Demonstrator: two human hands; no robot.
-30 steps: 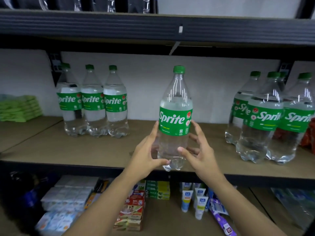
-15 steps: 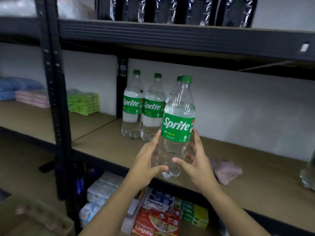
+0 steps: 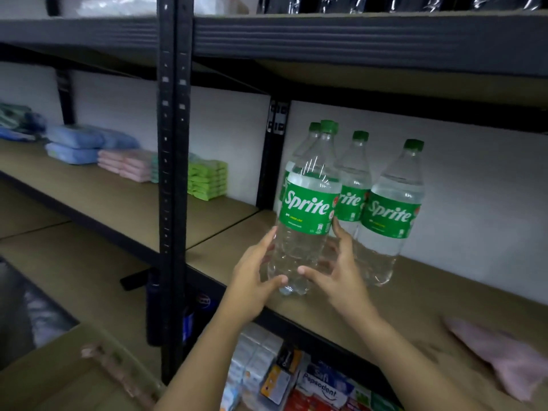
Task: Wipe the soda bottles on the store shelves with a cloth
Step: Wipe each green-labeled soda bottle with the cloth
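The person stands at the shelf [image 3: 415, 295] with a full Sprite bottle [image 3: 305, 215] cupped between both palms, its base just over the shelf's front edge, right in front of three more bottles [image 3: 388, 212] standing in a cluster against the white back wall. The left hand [image 3: 255, 280] wraps the lower clear part from one side, thumb across the front; the right hand [image 3: 335, 271] does the same from the other, fingers curled round the back. Neither holds the cloth: a pink cloth [image 3: 510, 360] lies on the shelf board, well off to the right of the held bottle.

That bottle looks filled to the shoulder, so I'd judge it heavy for its size, and the smooth plastic could slip if damp. The walls will give a little under a squeeze. Low on the body, below the green label, seems the sound place to grip, or by the neck under the cap when wiping one-handed.
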